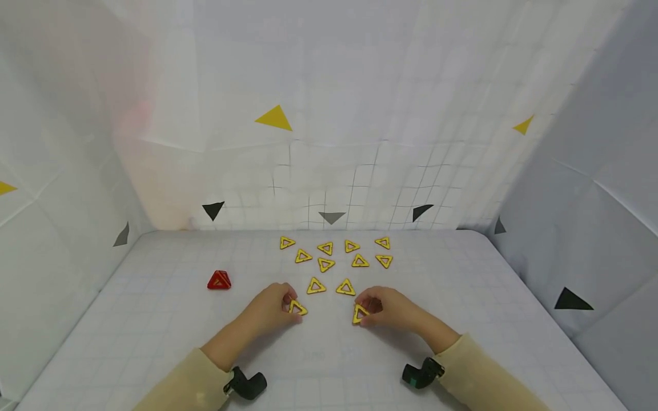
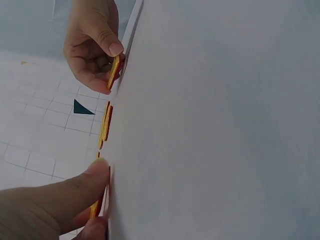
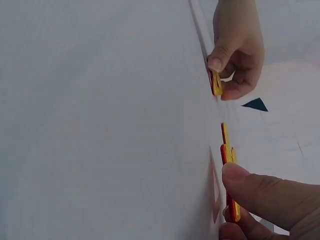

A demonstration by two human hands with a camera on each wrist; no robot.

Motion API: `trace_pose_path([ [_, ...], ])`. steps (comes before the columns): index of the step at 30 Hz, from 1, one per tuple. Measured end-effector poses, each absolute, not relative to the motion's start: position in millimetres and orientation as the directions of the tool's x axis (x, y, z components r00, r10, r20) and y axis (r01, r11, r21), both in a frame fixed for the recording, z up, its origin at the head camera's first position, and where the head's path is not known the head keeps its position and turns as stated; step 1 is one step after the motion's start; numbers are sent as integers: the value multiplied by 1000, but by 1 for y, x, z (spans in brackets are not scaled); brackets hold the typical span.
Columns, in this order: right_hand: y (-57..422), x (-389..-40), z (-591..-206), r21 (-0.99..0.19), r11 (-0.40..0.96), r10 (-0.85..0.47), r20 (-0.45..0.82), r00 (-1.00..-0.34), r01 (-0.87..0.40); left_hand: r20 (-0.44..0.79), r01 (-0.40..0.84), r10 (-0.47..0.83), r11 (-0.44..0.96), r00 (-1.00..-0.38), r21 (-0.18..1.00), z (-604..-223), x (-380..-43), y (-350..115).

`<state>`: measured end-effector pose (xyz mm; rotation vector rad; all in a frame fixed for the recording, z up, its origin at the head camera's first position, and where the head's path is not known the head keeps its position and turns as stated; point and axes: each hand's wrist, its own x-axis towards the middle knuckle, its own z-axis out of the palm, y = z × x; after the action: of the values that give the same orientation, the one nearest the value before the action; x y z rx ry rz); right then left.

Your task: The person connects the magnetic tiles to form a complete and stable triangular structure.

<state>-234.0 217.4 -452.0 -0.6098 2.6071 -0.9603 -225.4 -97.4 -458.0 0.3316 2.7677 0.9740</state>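
Note:
My left hand (image 1: 272, 308) pinches a yellow triangular frame piece (image 1: 303, 311) between thumb and fingers. To its right, my right hand (image 1: 393, 309) grips a similar triangle piece (image 1: 356, 317) by its right side. In the right wrist view, the right thumb (image 3: 262, 192) presses on a piece with yellow and red layers (image 3: 236, 212). The left wrist view shows the left thumb (image 2: 65, 197) over its piece (image 2: 95, 210), partly hidden by the fingers. Just beyond the hands lie two more yellow triangles, one on the left (image 1: 316, 290) and one on the right (image 1: 346, 291).
Several further yellow triangles (image 1: 360, 264) lie scattered toward the back of the white table (image 1: 329, 365). A red pyramid-shaped piece (image 1: 219, 283) sits left of them. White sheeting (image 1: 329, 74) with triangle marks encloses the table's back and sides. Each sleeve carries a black wrist device (image 1: 249, 386).

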Motion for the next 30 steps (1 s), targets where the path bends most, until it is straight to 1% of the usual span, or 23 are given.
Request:
trace_pose_path([
  [6, 209, -230, -451, -678, 666, -525, -131, -841, -310, -96, 163, 279, 771, -955, 616, -456, -218, -90],
  [12, 202, -226, -452, -673, 643, -568, -102, -817, -364, -64, 195, 287, 781, -956, 594, -456, -213, -84],
  [20, 196, -222, -451, -652, 663, -566, -116, -816, -368, -40, 219, 296, 785, -954, 579, -458, -211, -79],
  [25, 195, -222, -452, -650, 659, -576, -112, -809, -379, -52, 246, 345, 757, -937, 606, -458, -210, -83],
  [30, 192, -221, -452, -650, 654, -583, -105, -806, -388, -114, 237, 412, 705, -904, 669, -455, -212, -95],
])
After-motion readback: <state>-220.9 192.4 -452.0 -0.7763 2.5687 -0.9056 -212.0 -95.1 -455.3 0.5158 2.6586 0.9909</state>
